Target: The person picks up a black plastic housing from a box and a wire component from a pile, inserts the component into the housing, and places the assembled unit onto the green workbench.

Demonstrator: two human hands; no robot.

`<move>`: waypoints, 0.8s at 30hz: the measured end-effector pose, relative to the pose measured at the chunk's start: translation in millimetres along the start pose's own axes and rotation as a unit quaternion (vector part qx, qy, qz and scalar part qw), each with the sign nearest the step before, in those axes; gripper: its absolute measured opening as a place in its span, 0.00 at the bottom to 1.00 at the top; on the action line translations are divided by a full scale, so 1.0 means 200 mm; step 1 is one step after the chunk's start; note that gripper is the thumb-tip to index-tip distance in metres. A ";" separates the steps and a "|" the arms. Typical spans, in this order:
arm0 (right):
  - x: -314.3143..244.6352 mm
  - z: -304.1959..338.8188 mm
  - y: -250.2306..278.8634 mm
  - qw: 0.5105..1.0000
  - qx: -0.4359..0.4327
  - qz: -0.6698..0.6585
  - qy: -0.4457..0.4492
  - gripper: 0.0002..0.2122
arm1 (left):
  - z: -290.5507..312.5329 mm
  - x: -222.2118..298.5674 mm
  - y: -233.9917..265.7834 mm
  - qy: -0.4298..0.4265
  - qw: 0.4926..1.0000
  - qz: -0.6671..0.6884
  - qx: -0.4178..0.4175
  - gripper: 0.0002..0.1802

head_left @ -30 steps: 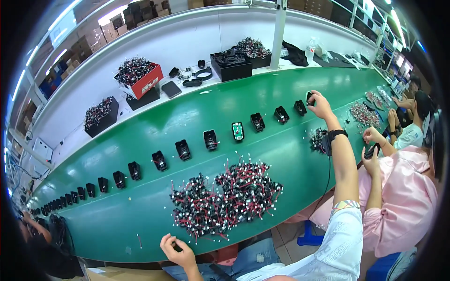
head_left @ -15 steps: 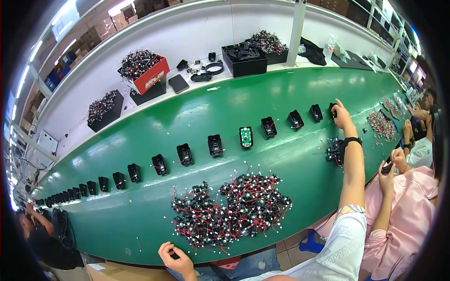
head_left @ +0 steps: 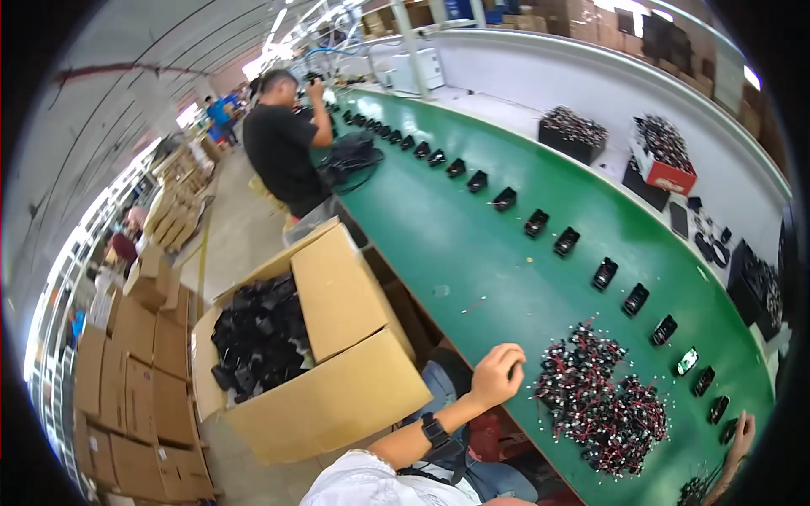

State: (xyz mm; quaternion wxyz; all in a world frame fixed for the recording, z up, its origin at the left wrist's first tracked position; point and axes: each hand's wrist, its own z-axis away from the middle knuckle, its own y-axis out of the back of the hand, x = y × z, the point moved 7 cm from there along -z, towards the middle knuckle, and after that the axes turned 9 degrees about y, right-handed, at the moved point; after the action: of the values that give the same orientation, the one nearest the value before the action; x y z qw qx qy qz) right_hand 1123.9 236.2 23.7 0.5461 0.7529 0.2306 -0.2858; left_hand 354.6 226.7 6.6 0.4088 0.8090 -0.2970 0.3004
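My left hand (head_left: 498, 376) is over the near edge of the green table, left of a heap of small black parts with red wires and white plugs (head_left: 603, 405). Its fingers are curled, with a dark spot between thumb and fingers that I cannot make out. At the lower right, my right hand (head_left: 743, 434) grips a black plastic housing (head_left: 728, 432), the nearest one in a long row. One housing in that row shows a pale, brightly lit circuit board (head_left: 688, 361). More wired parts (head_left: 694, 489) lie beside my right forearm.
An open cardboard box (head_left: 316, 413) full of black plastic pieces (head_left: 261, 333) stands left of the table. A person in black (head_left: 283, 143) works further up. Bins of wired parts (head_left: 574, 133) line the back ledge. Stacked cartons (head_left: 139, 396) stand at the far left.
My view has swung to the left, bringing the cardboard box and aisle into sight. My left hand has come over the table edge. My right hand stays at the end housing.
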 end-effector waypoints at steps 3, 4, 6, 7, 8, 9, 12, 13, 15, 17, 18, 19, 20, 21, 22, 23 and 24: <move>-1.02 0.16 -0.25 0.987 -0.002 -0.094 0.133 0.10 | 0.05 0.03 0.07 -0.009 0.993 0.097 -0.070 0.08; -1.10 0.17 -0.42 0.985 -0.009 -0.098 0.140 0.10 | 0.08 0.03 0.09 0.012 0.988 0.112 -0.105 0.07; -1.36 0.26 -0.69 0.958 -0.036 -0.106 0.264 0.09 | 0.13 0.07 0.22 0.030 0.977 0.128 -0.166 0.07; -1.47 0.33 -0.79 0.938 -0.045 -0.109 0.325 0.09 | 0.15 0.11 0.33 0.022 0.972 0.131 -0.196 0.07; -1.57 0.42 -0.90 0.915 -0.057 -0.112 0.383 0.09 | 0.15 0.18 0.48 0.014 0.967 0.143 -0.209 0.06; -1.65 0.52 -1.00 0.889 -0.072 -0.117 0.437 0.09 | 0.17 0.21 0.64 0.031 0.965 0.133 -0.225 0.06; -1.83 0.82 -1.26 0.793 -0.109 -0.123 0.587 0.09 | 0.13 0.20 1.16 0.049 0.985 -0.003 -0.163 0.05; -1.89 0.93 -1.36 0.753 -0.120 -0.129 0.634 0.09 | 0.11 0.12 1.34 0.070 0.987 -0.071 -0.126 0.04; -2.02 1.19 -1.47 0.662 -0.135 -0.139 0.724 0.09 | 0.04 -0.09 1.73 0.143 0.975 -0.170 -0.002 0.03; -2.04 1.22 -1.74 0.763 -0.210 -0.246 0.559 0.11 | 0.00 -0.32 2.05 0.228 0.942 -0.236 0.070 0.06; -2.00 1.24 -1.90 0.830 -0.275 -0.327 0.358 0.13 | 0.07 -0.49 2.22 0.218 0.901 -0.370 0.061 0.15; -1.95 1.29 -2.03 0.856 -0.323 -0.379 0.139 0.16 | 0.13 -0.65 2.31 0.324 0.812 -0.484 0.019 0.24; -2.17 1.27 -2.03 0.854 -0.306 -0.401 0.130 0.21 | 0.18 -0.74 2.36 0.310 0.796 -0.520 -0.006 0.25; -2.16 1.30 -2.08 0.839 -0.324 -0.426 0.101 0.22 | 0.20 -0.83 2.38 0.292 0.783 -0.547 -0.034 0.27; -2.14 1.31 -2.10 0.842 -0.327 -0.418 0.095 0.22 | 0.19 -0.89 2.38 0.303 0.794 -0.524 -0.060 0.27; -2.12 1.31 -2.12 0.845 -0.328 -0.412 0.089 0.22 | 0.18 -0.95 2.39 0.312 0.803 -0.501 -0.084 0.27; -2.12 1.29 -2.11 0.847 -0.329 -0.408 0.092 0.22 | 0.16 -0.94 2.37 0.261 0.807 -0.524 -0.071 0.27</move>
State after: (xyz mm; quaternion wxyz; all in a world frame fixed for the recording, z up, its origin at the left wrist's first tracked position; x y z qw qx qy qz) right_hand 489.8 101.7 -41.1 0.5724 0.3898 0.6468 -0.3194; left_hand -102.8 13.0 82.3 0.6229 0.7011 0.2699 0.2183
